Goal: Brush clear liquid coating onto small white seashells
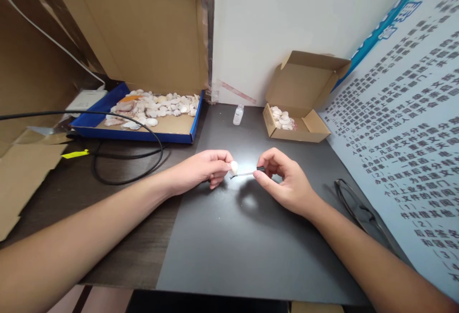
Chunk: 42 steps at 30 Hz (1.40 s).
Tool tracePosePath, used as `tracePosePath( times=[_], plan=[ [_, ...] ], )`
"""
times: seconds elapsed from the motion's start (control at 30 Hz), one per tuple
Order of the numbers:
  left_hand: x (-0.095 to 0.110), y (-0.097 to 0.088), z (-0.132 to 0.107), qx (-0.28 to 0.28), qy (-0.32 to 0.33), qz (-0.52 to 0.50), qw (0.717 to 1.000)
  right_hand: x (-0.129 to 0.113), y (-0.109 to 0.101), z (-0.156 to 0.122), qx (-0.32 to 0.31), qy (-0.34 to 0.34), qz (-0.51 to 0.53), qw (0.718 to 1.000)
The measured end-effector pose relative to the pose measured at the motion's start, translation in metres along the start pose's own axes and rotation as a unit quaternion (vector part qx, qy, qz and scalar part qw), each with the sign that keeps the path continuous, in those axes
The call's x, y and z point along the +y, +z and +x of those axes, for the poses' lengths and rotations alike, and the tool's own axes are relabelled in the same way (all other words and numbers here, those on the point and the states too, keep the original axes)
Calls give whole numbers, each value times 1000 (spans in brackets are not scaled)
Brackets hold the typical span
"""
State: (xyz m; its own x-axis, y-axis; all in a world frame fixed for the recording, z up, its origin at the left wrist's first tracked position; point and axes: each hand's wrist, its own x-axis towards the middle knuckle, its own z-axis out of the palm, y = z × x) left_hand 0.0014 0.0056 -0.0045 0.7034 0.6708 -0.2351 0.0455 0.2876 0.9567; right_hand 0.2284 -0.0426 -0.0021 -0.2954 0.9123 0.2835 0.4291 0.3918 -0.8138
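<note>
left hand [206,167] pinches a small white shell [234,167]; right hand [285,179] grips a thin black-handled brush [246,174] pointing left beside it, contact unclear.

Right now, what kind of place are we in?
Probably a work desk, maybe in an office. A big printed notice is on the right, an open blue box holds shells, and the right hand holds a thin tool.

The table [268,255] bears boxes [161,137] [301,134], glasses [353,215] — and a bottle [238,115].
</note>
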Motion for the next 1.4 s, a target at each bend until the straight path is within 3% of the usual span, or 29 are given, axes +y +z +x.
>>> tracePosePath(
  times=[0.73, 0.93, 1.07, 1.2, 1.4],
  plan=[
    [2, 1, -2, -1, -1, 10, 1000, 2, 1, 1, 112, 17, 15, 993],
    [1, 0, -1, 1, -1, -12, 1000, 0, 1, 1, 66, 2, 4, 998],
    [1, 0, -1, 7, -6, -19, 1000, 1, -1, 0, 67, 9, -28, 997],
    [0, 0, -1, -3, -2, -19, 1000, 1, -3, -1, 85, 1, 8, 996],
    [-2, -1, 0, -6, 4, -20, 1000, 1, -1, -1, 54, 6, -8, 998]
  ],
)
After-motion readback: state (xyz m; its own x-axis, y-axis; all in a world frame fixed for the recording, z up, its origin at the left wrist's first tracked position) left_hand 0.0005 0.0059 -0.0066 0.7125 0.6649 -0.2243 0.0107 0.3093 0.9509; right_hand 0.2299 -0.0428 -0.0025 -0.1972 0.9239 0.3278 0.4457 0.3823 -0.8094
